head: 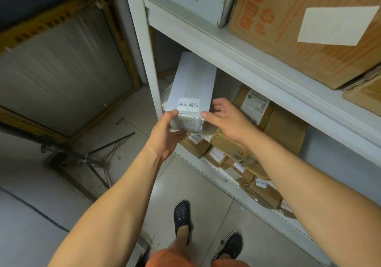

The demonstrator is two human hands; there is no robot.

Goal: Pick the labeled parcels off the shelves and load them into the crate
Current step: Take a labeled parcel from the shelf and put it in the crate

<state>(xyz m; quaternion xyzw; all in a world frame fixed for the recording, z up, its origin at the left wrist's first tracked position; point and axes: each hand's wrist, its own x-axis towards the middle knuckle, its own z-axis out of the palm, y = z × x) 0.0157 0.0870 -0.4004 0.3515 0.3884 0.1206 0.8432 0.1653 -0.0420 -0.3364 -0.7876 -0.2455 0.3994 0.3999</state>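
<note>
Hands [165,134] [224,118] gripping white parcel [191,87], far end hidden by shelf [237,60]

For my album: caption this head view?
Both hands grip a labelled white parcel at the shelf.

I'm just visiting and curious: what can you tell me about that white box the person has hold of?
The white box is long and looks like cardboard, with a taped seam along its top. A small white sticker with printed characters sits near its front end. It lies lengthwise on the middle shelf, its near end past the edge. The left hand grips that end's left corner, and the right hand holds its right side.
</note>
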